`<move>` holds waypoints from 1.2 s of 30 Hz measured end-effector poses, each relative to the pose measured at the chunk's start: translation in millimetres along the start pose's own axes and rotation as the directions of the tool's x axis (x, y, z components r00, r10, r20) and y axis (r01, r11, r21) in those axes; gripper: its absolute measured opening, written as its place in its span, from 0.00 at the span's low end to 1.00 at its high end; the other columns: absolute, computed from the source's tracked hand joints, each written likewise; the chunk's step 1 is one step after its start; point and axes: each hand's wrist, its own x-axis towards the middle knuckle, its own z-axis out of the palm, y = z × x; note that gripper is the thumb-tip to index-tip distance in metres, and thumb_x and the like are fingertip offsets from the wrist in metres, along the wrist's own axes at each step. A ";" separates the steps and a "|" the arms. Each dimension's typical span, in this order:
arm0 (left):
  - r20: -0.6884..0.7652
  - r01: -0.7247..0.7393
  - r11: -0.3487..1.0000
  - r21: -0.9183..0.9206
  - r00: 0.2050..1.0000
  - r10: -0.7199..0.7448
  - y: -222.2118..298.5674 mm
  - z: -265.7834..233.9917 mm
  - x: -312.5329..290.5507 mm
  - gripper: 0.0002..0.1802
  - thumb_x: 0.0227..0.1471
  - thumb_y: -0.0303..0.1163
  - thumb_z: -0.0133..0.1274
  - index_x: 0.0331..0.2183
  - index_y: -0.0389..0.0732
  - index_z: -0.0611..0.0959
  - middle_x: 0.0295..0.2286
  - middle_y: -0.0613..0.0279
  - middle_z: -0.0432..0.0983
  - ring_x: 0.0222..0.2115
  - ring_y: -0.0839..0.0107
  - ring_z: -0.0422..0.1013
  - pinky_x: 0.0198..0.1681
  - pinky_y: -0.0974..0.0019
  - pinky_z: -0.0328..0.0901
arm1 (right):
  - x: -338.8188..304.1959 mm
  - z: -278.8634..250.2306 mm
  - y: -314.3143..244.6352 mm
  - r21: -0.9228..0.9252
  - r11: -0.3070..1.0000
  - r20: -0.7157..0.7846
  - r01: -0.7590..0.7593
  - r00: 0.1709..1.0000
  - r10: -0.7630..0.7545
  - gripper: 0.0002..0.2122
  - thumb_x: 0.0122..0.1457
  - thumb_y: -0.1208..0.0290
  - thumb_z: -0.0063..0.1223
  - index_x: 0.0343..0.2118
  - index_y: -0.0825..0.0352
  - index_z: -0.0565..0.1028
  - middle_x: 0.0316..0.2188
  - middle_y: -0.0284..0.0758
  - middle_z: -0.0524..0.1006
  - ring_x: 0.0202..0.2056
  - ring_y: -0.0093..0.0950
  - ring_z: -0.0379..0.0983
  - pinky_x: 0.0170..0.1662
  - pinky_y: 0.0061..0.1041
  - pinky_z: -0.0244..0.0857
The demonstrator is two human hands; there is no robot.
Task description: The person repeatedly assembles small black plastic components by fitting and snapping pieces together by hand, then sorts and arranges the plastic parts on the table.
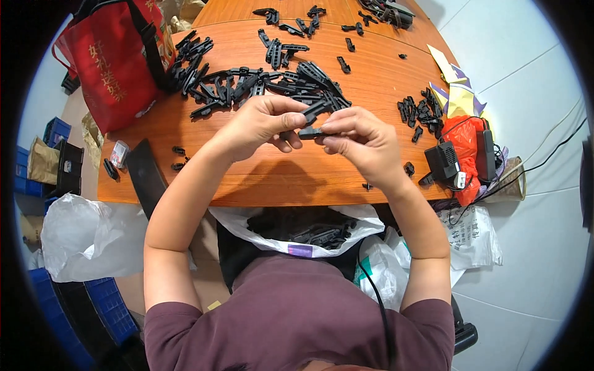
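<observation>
Above the front part of the wooden table [235, 185], both my hands meet at chest height. My left hand [263, 123] is closed on a long black plastic part [317, 111], which points up and to the right. A smaller black plastic piece [309, 133] is pinched between the thumb and fingers of my right hand [365, 139]. The two parts lie close together; whether they touch I cannot tell. Just beyond my hands spreads a heap of black plastic parts [241, 83], long and ribbed. In my lap an open white sack [303, 249] holds more black parts.
A red bag [117, 68] stands on the table at the left, near a small clear box [119, 153]. At right are a cluster of small black parts [421, 114], a black power adapter [442, 161] and red plastic [464, 136]. Blue crates [111, 309] sit at lower left.
</observation>
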 end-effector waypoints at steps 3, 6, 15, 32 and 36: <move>-0.008 -0.085 0.992 0.097 0.996 0.086 3.8 15.0 -6.9 0.15 0.53 0.34 0.53 0.39 0.35 0.79 0.24 0.62 0.76 0.23 0.77 0.74 0.22 0.77 0.69 | -3.3 7.3 1.6 -0.230 0.961 -0.030 0.155 0.986 -0.166 0.08 0.47 0.85 0.56 0.31 0.70 0.77 0.31 0.36 0.74 0.31 0.24 0.74 0.31 0.17 0.69; -0.015 -0.185 0.941 0.284 0.980 0.197 4.7 20.3 -14.5 0.14 0.52 0.31 0.52 0.40 0.35 0.79 0.28 0.61 0.76 0.21 0.78 0.72 0.21 0.78 0.67 | -4.2 12.8 -2.5 -0.458 0.825 -0.042 0.330 0.919 -0.391 0.09 0.44 0.86 0.58 0.30 0.69 0.76 0.29 0.37 0.74 0.29 0.26 0.73 0.31 0.20 0.69; 0.169 -0.537 0.312 0.784 0.667 0.726 2.0 31.3 -22.8 0.19 0.38 0.25 0.62 0.37 0.35 0.79 0.27 0.55 0.76 0.24 0.66 0.73 0.26 0.69 0.66 | -11.2 20.9 -13.1 -0.550 0.782 -0.160 0.293 0.882 -0.444 0.18 0.41 0.84 0.61 0.39 0.67 0.73 0.33 0.38 0.74 0.30 0.28 0.73 0.28 0.22 0.70; 0.075 -0.055 -0.051 0.997 0.788 0.610 -34.2 -1.1 57.6 0.10 0.45 0.33 0.53 0.32 0.40 0.81 0.29 0.59 0.74 0.35 0.62 0.69 0.36 0.64 0.67 | -52.2 -12.7 5.6 -0.814 0.580 0.220 0.015 0.933 0.284 0.10 0.47 0.66 0.58 0.30 0.66 0.77 0.26 0.40 0.76 0.30 0.38 0.74 0.33 0.32 0.67; 0.182 -0.020 -0.250 0.968 0.744 0.644 -53.9 -6.4 79.1 0.04 0.39 0.28 0.50 0.23 0.41 0.78 0.26 0.61 0.71 0.34 0.63 0.68 0.33 0.68 0.67 | 45.5 -50.8 49.7 -0.870 0.452 -0.157 -0.194 0.980 0.119 0.07 0.53 0.67 0.50 0.29 0.63 0.77 0.33 0.39 0.76 0.36 0.38 0.73 0.37 0.34 0.66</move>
